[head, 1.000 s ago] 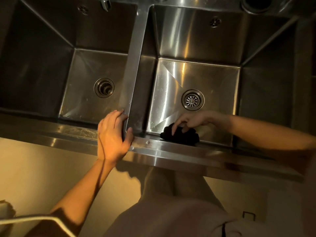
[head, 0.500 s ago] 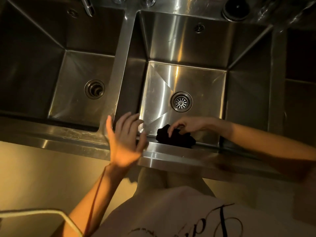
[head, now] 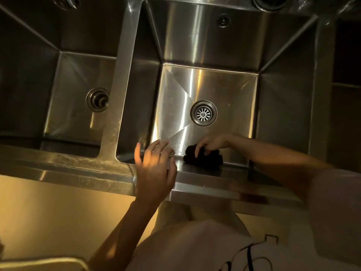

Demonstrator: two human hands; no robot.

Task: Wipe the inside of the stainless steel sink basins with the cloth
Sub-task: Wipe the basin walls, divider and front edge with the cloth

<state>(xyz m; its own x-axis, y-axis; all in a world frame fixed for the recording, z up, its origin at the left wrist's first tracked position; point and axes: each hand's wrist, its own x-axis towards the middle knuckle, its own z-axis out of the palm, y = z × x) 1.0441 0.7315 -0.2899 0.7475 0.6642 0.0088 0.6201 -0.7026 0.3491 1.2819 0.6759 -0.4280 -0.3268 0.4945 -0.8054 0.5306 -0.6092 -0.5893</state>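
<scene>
A double stainless steel sink fills the view, with a left basin (head: 78,98) and a right basin (head: 230,89). A bunched black cloth (head: 207,159) lies on the right basin's floor against the near wall. My right hand (head: 213,143) reaches down into that basin and grips the cloth from above. My left hand (head: 156,169) hovers with its fingers spread over the near rim (head: 78,169), just left of the cloth, and holds nothing.
The right basin's strainer drain (head: 203,113) sits beyond the cloth; the left basin has a plug drain (head: 98,99). A steel divider (head: 121,90) separates the basins. A tap spout (head: 72,1) shows at the top left. A dark round fitting (head: 270,1) sits at the back.
My left hand has lifted off the divider's near end and moved right along the rim, fingers spread. My right hand stays on the cloth at the near wall. The camera shifted right.
</scene>
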